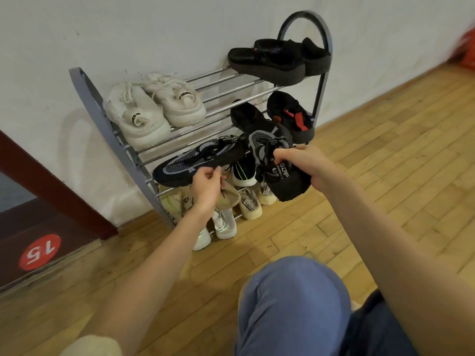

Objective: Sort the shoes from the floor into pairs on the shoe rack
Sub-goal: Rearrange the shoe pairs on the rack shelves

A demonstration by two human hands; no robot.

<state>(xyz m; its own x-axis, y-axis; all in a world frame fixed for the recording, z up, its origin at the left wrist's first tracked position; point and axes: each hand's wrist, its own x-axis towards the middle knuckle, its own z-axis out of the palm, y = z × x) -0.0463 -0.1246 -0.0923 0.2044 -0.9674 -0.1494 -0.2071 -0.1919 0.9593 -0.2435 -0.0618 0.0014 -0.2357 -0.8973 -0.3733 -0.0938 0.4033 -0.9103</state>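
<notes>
A grey metal shoe rack (pixel 108 129) leans against the white wall. My left hand (pixel 207 187) grips the side of a black-and-grey mesh sneaker (pixel 198 160) lying sideways at the middle shelf's front. My right hand (pixel 305 160) holds the matching black-and-grey sneaker (pixel 270 150) by its heel collar, toe pointing into the rack. A white pair (pixel 151 111) sits on the upper left, a black platform pair (pixel 277 60) on the top right, and a black shoe with red trim (pixel 290 115) on the right.
On the lower shelves are beige sneakers (pixel 250 204), white ones (pixel 223 224) and a black-and-white shoe (pixel 243 170). Wooden parquet floor (pixel 385 150) spreads to the right. A dark mat with a red 15 sticker (pixel 39 249) lies left. My blue-clad knee (pixel 293 304) is low in view.
</notes>
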